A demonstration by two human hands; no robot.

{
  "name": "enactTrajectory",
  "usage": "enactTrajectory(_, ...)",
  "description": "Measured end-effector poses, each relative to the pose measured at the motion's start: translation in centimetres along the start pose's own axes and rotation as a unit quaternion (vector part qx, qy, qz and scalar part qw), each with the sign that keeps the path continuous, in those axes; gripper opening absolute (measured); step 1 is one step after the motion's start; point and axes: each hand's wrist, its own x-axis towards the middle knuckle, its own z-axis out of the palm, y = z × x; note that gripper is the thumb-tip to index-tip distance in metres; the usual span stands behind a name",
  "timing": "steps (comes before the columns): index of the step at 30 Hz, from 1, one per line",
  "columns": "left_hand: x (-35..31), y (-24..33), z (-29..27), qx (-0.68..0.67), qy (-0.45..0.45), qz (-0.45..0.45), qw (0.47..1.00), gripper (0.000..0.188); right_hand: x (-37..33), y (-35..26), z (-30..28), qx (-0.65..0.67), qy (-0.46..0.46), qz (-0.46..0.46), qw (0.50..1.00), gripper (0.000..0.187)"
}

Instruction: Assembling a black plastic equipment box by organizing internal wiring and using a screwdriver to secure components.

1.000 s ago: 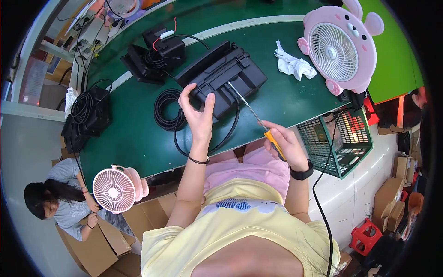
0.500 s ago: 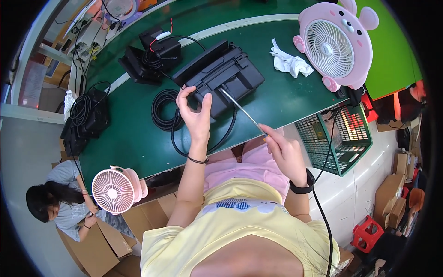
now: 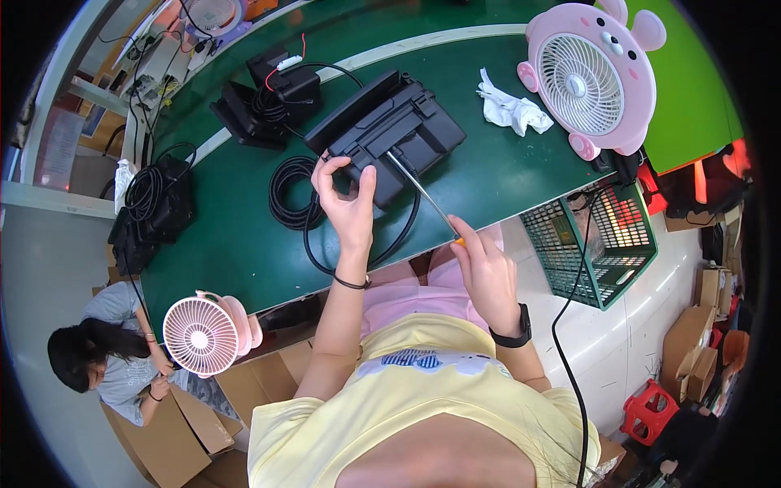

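A black plastic device housing (image 3: 435,130) with a raised flap along its far side lies tilted on the green table. My left hand (image 3: 351,213) grips the near left corner of the housing, thumb and fingers curled round it. In my right hand (image 3: 488,276) is a screwdriver (image 3: 425,193), its orange handle mostly hidden by my fingers. The long metal shaft reaches up to the near side of the housing, where its tip meets a recess; the screw itself cannot be made out. A coiled black cable (image 3: 286,195) lies left of the housing and loops under my left wrist.
More black devices with cables (image 3: 264,98) sit behind and at the left (image 3: 159,199). A pink animal-shaped fan (image 3: 643,102) and crumpled white tissue (image 3: 512,110) are at right; a small pink fan (image 3: 199,335) is at the near left edge. A green crate (image 3: 598,285) stands below. Another person (image 3: 122,342) sits left.
My right hand has shifted left and slightly up, so the screwdriver shaft stands at a steeper angle. The left hand and the housing have barely moved.
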Motion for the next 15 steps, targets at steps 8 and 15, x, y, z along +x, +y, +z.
enactTrajectory(8,0.4,-0.7,-1.1,-0.048,-0.017,-0.009,0.999,0.041,1.2,1.6,-2.0,0.249,-0.130,0.041,0.959,0.037)
enactTrajectory(15,-0.4,-0.5,-5.7,-0.131,0.011,-0.022,0.991,0.034,1.7,4.6,-5.0,0.208,-0.190,-0.016,0.959,0.046)
